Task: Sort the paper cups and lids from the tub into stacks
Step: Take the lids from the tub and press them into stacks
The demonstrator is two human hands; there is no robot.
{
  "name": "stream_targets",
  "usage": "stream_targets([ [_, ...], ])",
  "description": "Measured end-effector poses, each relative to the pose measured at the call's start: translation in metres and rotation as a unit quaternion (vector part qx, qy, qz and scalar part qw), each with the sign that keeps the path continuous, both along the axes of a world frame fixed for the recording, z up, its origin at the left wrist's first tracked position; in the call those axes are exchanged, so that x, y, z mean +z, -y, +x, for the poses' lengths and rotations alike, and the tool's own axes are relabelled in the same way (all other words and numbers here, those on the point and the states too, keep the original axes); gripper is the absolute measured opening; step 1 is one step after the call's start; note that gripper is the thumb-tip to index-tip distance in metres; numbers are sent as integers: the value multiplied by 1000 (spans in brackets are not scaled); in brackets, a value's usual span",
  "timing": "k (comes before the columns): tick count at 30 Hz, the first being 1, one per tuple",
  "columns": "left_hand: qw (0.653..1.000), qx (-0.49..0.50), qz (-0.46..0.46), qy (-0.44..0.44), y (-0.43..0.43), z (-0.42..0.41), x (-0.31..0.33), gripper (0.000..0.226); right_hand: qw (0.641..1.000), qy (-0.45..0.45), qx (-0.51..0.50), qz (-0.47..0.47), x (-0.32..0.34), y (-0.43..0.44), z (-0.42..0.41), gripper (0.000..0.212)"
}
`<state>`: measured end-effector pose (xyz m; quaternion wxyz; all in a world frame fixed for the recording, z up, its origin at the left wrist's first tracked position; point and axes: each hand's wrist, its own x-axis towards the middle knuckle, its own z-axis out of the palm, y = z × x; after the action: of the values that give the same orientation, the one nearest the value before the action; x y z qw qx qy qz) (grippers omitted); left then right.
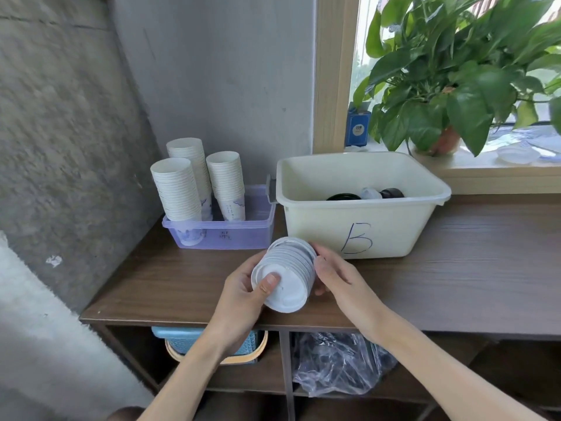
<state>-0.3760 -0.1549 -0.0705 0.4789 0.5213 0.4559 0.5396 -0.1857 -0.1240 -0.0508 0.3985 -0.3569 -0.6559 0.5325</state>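
Nearest, under both wrists, the front edge of the dark wooden table (pixel 455 284) runs left to right. Below it are shelf bays holding a blue basket (pixel 182 341) and a crumpled plastic bag (pixel 340 360). To the right of the fingers the tabletop lies bare and broad. To their left there is a shorter bare stretch that ends at the table's corner and a rough grey wall (pixel 60 132).

Just beyond the fingertips stands the cream tub (pixel 379 226), marked B, its front wall close behind the held stack. Inside it lie black lids (pixel 343 196) and a pale lid (pixel 370 193). Beyond and left of the fingers sits a purple tray (pixel 243 235) with three upright cup stacks (pixel 179 189). Farther off, a blue box (pixel 358 126) and a leafy plant (pixel 455 71) stand on the windowsill (pixel 501 173).

The stack of white lids (pixel 288 275) lies on its side between the hands, over the table. The left hand (pixel 243 299) grips it from the left, thumb pressed on the near lid's flat face. The right hand (pixel 343 281) curls its fingers round the stack's right side.
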Motion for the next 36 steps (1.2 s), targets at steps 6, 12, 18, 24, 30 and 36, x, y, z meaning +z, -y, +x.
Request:
stream_targets([
  [6,992,30,44,-118,-6,7,-6,75,997,58,-33,33,-20,-3,-10,63],
  [12,980,-6,48,-193,-9,7,-3,63,994,36,-84,60,-26,-6,-15,59],
  [18,980,-39,66,-183,-11,10,-4,58,994,43,-92,50,-27,-8,-13,75],
  [24,980,-6,71,-188,-8,11,-10,67,994,53,-85,49,-31,-6,-15,87],
  [30,977,-17,61,-201,-6,12,-6,75,990,34,-100,92,-28,-3,-14,54],
  [36,976,15,68,-207,-6,12,-8,72,992,17,-104,70,-29,-4,-11,47],
])
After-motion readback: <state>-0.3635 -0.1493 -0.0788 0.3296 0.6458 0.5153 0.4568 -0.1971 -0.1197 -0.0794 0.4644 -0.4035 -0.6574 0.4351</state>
